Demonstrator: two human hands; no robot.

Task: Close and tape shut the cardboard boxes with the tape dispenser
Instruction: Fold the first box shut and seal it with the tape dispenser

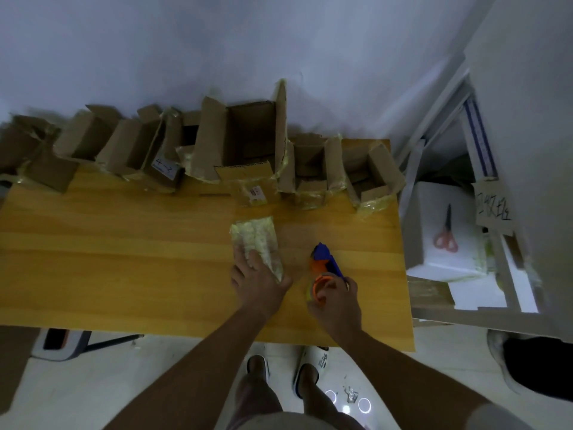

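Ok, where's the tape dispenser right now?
In the head view the tape dispenser lies on the wooden table near its right front corner, gripped by the right hand, just right of the taped-up box under the left hand.

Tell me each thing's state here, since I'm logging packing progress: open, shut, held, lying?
small taped box: closed, wrapped in tape, flat on the wooden table under the left hand.
tape dispenser: on the table, gripped by the right hand.
large box: open, flaps up.
boxes beside it: open, untaped on top.
scissors: closed, lying on a white box.
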